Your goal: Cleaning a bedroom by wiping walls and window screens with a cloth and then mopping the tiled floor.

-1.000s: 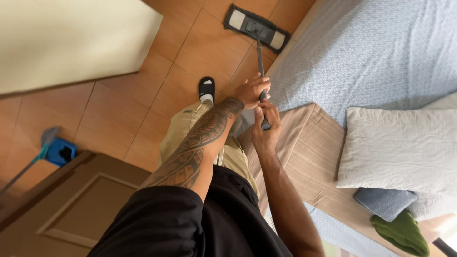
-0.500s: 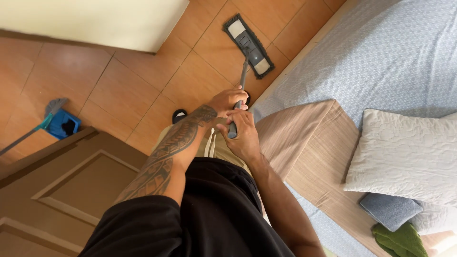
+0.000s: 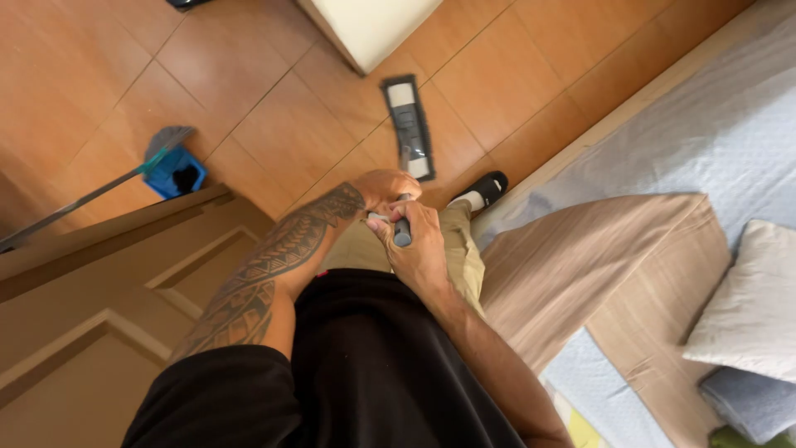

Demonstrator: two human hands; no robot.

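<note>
Over the tiled floor point(image 3: 274, 124), both hands, left hand point(image 3: 383, 189) and right hand point(image 3: 419, 245), grip the flat mop point(image 3: 409, 124) handle closed.

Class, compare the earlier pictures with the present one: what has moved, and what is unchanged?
The flat mop head has slid away from the bed toward the cream furniture. Both hands, left hand and right hand, still grip the mop handle. Nothing released; pillows and broom unchanged.

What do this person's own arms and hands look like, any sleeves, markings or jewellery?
Both hands are bare, with no gloves, and no rings or watch show. The left arm carries a dark patterned tattoo running from the wrist up to the short black sleeve. The right arm is unmarked and bare as far as it shows. The left hand and right hand are unmarked.
</note>
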